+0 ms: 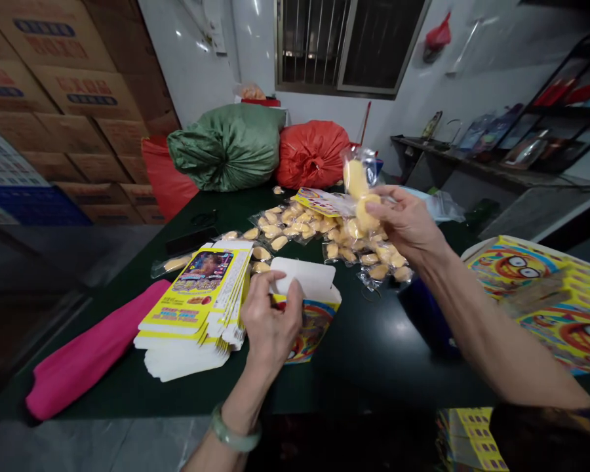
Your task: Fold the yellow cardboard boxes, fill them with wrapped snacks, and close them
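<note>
My left hand (273, 321), with a jade-coloured bangle on its wrist, grips a small printed carton (319, 321) near the table's front. The carton's white flap (307, 276) stands up at the top. Raised above the table, my right hand (403, 219) pinches clear plastic packets with yellow oval pieces (356, 178) inside, slightly blurred. Below it lies a spread of similar wrapped yellow pieces (295, 223). Left of my left hand is a stack of flattened yellow and white cartons (191, 295).
A pink cloth roll (98, 347) lies at the table's left. Green (231, 147) and red sacks (314, 151) stand at the back. A box of colourful cartons (545, 295) is at right. Brown shipping boxes (73, 92) are piled at left.
</note>
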Demonstrator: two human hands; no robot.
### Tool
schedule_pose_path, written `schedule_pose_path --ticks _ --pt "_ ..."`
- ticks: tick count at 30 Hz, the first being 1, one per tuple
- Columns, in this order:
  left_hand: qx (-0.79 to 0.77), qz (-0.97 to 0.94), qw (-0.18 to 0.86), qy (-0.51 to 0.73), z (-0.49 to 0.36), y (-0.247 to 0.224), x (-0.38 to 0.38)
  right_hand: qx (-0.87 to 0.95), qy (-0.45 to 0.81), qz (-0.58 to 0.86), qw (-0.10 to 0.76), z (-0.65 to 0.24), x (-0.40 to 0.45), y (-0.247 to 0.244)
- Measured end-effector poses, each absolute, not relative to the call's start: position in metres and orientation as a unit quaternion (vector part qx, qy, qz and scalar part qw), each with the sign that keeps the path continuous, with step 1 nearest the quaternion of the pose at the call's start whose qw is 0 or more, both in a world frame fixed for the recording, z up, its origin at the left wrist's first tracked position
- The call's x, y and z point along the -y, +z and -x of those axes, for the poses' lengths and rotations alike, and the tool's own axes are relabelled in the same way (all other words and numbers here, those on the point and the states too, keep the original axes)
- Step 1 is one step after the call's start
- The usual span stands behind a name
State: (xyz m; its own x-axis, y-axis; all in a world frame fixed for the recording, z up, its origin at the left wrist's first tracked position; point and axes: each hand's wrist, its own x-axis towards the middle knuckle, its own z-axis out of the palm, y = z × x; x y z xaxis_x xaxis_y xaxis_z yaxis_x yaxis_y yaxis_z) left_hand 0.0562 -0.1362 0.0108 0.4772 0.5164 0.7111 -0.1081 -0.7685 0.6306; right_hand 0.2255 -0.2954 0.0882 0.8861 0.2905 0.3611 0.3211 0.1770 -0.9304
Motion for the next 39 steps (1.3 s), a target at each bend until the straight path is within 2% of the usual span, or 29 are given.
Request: schedule_pose_path --ticks 2,5,10,13,16,20,28,31,36,39 --pt "-0.115 -0.809 0.311 0.485 -0.063 0.012 0.145 0.256 -0.014 0.625 0.738 -0.194 0.289 0.092" --pt "-0.095 -0.812 0.317 0.48 -0.068 0.011 0.156 0.275 -0.04 0.664 0.694 -0.158 0.278 0.078" --pt "-0.062 -0.804 0.326 0.494 -0.065 0.005 0.159 0.308 -0.246 0.75 0.53 -0.142 0.275 0.051" --pt "-0.056 -0.798 0.338 0.495 -0.063 0.002 0.155 0.359 -0.307 0.773 0.423 -0.135 0.276 0.047" --pt "-0.059 -0.789 0.374 0.484 -0.059 0.0 0.149 0.406 -0.267 0.801 0.348 -0.127 0.277 0.052" --pt "-0.039 -0.779 0.424 0.46 -0.052 0.001 0.143 0.432 -0.153 0.828 0.323 -0.124 0.282 0.066" --pt "-0.018 -0.776 0.389 0.496 -0.055 0.012 0.154 0.443 -0.174 0.84 0.259 -0.115 0.274 0.087" --pt "-0.066 -0.77 0.409 0.485 -0.053 0.014 0.156 0.459 -0.156 0.826 0.289 -0.117 0.266 0.086" --pt "-0.141 -0.729 0.47 0.476 -0.055 0.012 0.149 0.393 -0.202 0.713 0.544 -0.126 0.261 0.082" --pt "-0.16 -0.71 0.488 0.482 -0.059 0.009 0.144 0.367 -0.212 0.676 0.603 -0.125 0.262 0.078"
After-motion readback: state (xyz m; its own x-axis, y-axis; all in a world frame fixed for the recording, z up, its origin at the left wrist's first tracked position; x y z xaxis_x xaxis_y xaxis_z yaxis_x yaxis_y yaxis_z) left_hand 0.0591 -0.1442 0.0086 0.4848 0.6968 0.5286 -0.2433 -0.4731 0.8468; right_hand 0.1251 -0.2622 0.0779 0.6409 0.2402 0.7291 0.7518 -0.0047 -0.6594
